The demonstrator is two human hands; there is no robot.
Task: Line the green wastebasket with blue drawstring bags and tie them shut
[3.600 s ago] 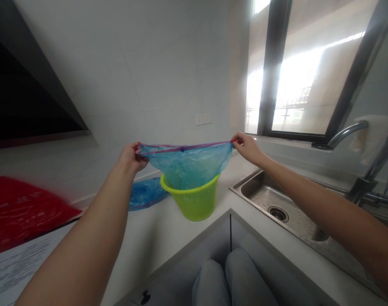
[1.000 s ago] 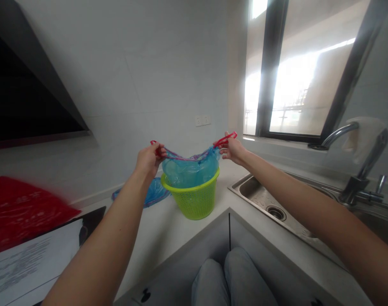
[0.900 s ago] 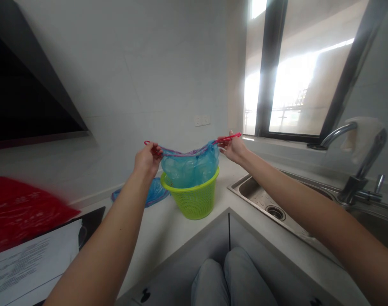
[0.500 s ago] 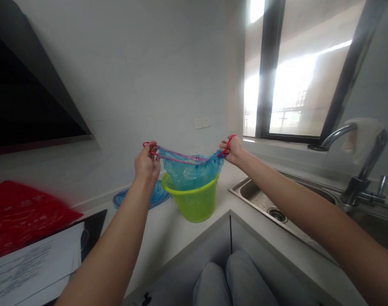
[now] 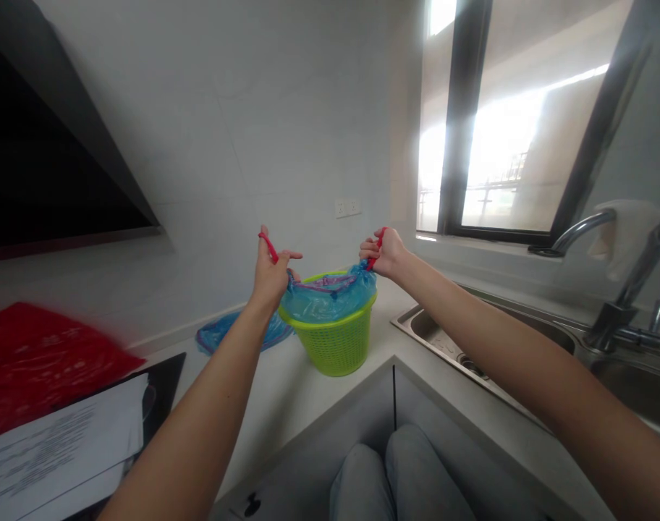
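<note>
A translucent blue drawstring garbage bag (image 5: 322, 304) sits inside a lime-green plastic basket (image 5: 335, 349), its gathered mouth just above the rim. My left hand (image 5: 270, 276) is at the basket's left side. The red drawstring (image 5: 268, 247) is looped around its fingers, and the index finger and thumb are stretched apart. On the right side, my right hand (image 5: 388, 253) has curled fingers hooked through the other red loop and pulls it outward. Both hands are above the rim, with the bag's edge bunched between them. What is inside the bag cannot be seen.
A flattened blue bag (image 5: 221, 333) lies on the white counter behind my left forearm. At the left are a red bag (image 5: 48, 362) and printed papers (image 5: 74, 449) on a black cooktop. A steel sink (image 5: 438, 333) with a faucet (image 5: 606, 318) stands at the right.
The bag's mouth has come down toward the basket and drawn narrower. My left hand moved right and lower, its fingers now spread in the loop. My right hand shifted slightly left.
</note>
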